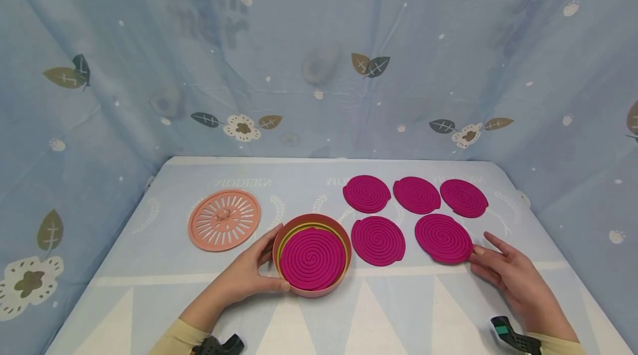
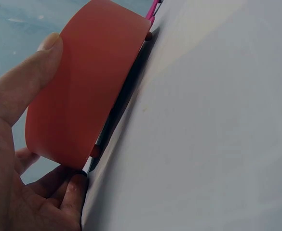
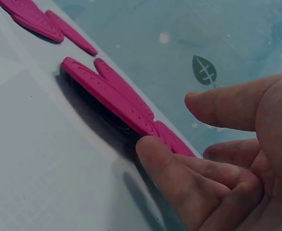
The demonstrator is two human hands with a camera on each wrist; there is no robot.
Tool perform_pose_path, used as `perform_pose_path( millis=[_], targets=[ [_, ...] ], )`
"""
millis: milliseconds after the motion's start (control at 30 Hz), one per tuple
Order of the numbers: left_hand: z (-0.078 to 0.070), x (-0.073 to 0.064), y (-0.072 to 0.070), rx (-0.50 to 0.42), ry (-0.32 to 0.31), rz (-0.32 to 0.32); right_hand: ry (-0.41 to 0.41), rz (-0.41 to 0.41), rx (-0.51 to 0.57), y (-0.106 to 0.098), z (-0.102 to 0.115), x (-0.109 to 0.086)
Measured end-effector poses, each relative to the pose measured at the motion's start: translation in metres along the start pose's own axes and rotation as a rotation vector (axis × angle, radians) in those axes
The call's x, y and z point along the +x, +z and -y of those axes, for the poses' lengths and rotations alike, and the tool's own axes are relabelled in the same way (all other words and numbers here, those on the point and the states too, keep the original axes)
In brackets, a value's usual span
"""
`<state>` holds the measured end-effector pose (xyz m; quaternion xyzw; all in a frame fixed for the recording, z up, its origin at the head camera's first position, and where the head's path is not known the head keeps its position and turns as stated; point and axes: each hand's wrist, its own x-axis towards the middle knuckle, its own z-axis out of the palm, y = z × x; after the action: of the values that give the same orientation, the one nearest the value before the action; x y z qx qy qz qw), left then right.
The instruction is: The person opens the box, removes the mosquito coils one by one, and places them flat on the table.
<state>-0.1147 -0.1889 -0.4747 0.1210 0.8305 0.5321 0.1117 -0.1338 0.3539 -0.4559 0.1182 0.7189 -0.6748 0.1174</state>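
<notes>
My left hand (image 1: 254,272) grips a round orange-pink mosquito coil holder (image 1: 311,294) at its left side. The thumb is on the near side wall, the other fingers round the back left. Inside it, a magenta mosquito coil (image 1: 312,258) lies within a yellow rim. The left wrist view shows the holder (image 2: 83,82) with small feet close over the table. At the right, my right hand (image 1: 508,274) holds another magenta coil (image 1: 443,238) by its right edge, its fingertips partly hidden. In the right wrist view this coil (image 3: 107,98) is tilted, with dark shadow beneath.
A slotted orange-pink round lid (image 1: 224,220) with a small central knob lies left of the holder. Several more magenta coils lie flat in rows at the right, such as the near one (image 1: 377,241). A blue patterned cloth wall (image 1: 319,22) closes the table's back.
</notes>
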Motion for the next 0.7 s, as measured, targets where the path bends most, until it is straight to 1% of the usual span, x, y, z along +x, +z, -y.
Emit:
perform_pose_path(
  millis=[67, 233, 300, 533, 700],
  targets=[
    [-0.0003, 0.0001, -0.0001, 0.000, -0.001, -0.001, 0.013, -0.004, -0.013, -0.0020, 0.0005, 0.0001],
    [-0.0010, 0.0001, 0.0000, -0.001, -0.001, -0.001, 0.012, -0.003, -0.069, -0.0060, -0.0002, -0.0002],
    [-0.0011, 0.0002, 0.0000, 0.000, 0.000, -0.001, 0.008, -0.007, -0.074, -0.0065, -0.0011, 0.0001],
    [-0.0005, 0.0002, 0.0000, -0.003, 0.003, -0.004, -0.023, -0.013, -0.038, -0.0054, -0.0022, 0.0018],
    [-0.0001, 0.0002, -0.0001, -0.010, 0.006, -0.002, -0.018, -0.008, -0.082, -0.0051, -0.0020, 0.0017]
  ],
)
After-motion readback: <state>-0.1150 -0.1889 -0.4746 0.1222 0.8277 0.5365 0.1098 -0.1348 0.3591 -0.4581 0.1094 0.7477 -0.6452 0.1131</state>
